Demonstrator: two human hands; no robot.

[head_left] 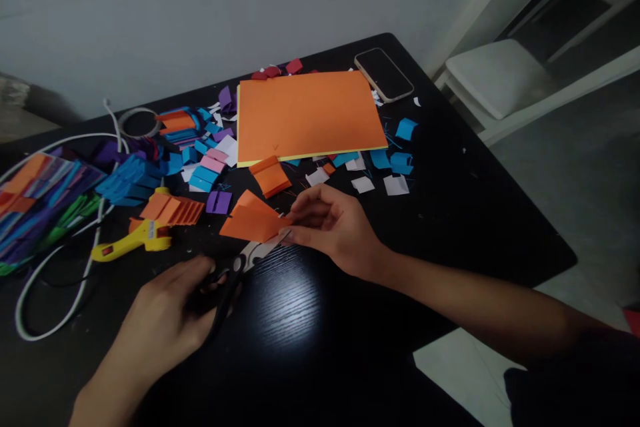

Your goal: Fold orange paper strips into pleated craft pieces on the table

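Head view: just in front of the big orange sheet (305, 113), the right hand (335, 227) pinches a small orange paper piece (253, 221) by its edge, apparently to keep it taut. Farther from that sheet, the left hand (165, 313) is closed around the scissors (235, 277), whose blades reach the piece.

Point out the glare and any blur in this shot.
Head view: a bright glare patch on the black table beside the scissors; the left hand gripping them looks soft and dim; the orange paper piece pinched by the right hand reads clear; light is low overall.
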